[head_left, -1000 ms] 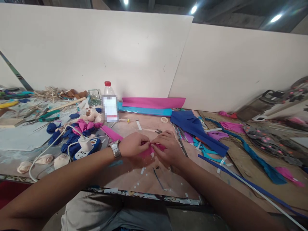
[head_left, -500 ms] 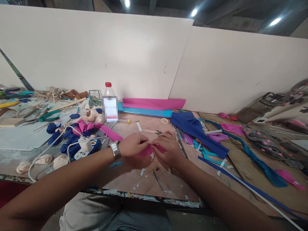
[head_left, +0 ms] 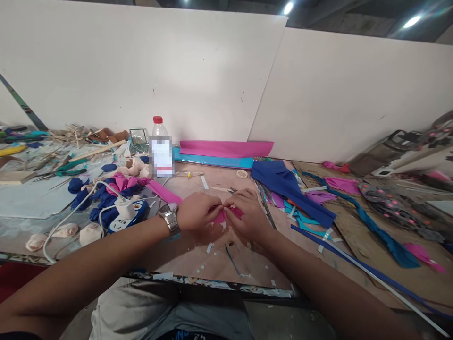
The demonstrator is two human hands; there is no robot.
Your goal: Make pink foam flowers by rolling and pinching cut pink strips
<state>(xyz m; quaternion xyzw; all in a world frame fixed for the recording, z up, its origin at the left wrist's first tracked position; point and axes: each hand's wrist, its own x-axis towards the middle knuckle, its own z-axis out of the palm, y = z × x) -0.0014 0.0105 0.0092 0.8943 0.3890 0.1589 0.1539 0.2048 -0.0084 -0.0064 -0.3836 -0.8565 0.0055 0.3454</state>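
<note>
My left hand (head_left: 198, 211) and my right hand (head_left: 246, 215) meet just above the middle of the table (head_left: 198, 255), fingers pinched together on a small pink foam piece (head_left: 220, 216). Only a sliver of the pink piece shows between the fingertips; the rest is hidden by my fingers. A metal wristwatch (head_left: 170, 218) sits on my left wrist. A small pair of scissors (head_left: 231, 190) lies just behind my hands.
A clear bottle with a red cap (head_left: 161, 148) stands at the back. Left of my hands lie a white power strip (head_left: 124, 212), blue and pink foam flowers (head_left: 113, 189) and cream roses (head_left: 65, 231). Blue foam sheets (head_left: 290, 189) and strips spread to the right.
My hands have stayed together on the pink piece and lifted it slightly; less of the pink shows between the fingers now. The camera view dipped a little.
</note>
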